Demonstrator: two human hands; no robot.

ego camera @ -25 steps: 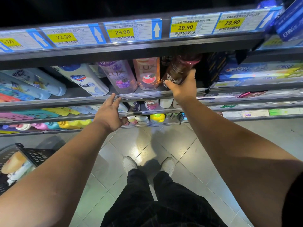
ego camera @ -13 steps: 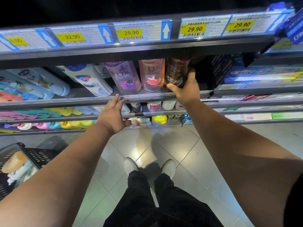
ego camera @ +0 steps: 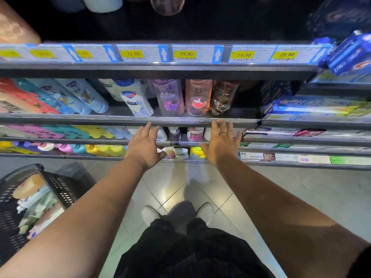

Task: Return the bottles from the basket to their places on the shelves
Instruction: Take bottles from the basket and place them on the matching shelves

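Observation:
A dark brown bottle (ego camera: 222, 98) stands on the shelf (ego camera: 80, 118) beside a pink LUX bottle (ego camera: 197, 98) and a purple LUX bottle (ego camera: 170, 97). My right hand (ego camera: 221, 142) hovers just below that shelf's front edge, fingers spread and holding nothing. My left hand (ego camera: 144, 145) is also open, fingers stretched toward the same edge. The black basket (ego camera: 58, 189) stands on the floor at the lower left with several bottles lying inside.
Price tags (ego camera: 186, 54) line the shelf above. White Safeguard bottles (ego camera: 134, 97) and other toiletries fill the left side. Toothpaste boxes (ego camera: 313, 106) sit to the right. Lower shelves hold small colourful bottles. My feet stand on grey tiled floor (ego camera: 291, 193).
My right hand has let go of the dark brown bottle, which now stands on the shelf, and has drawn back below the edge. My left hand lifted off the shelf edge.

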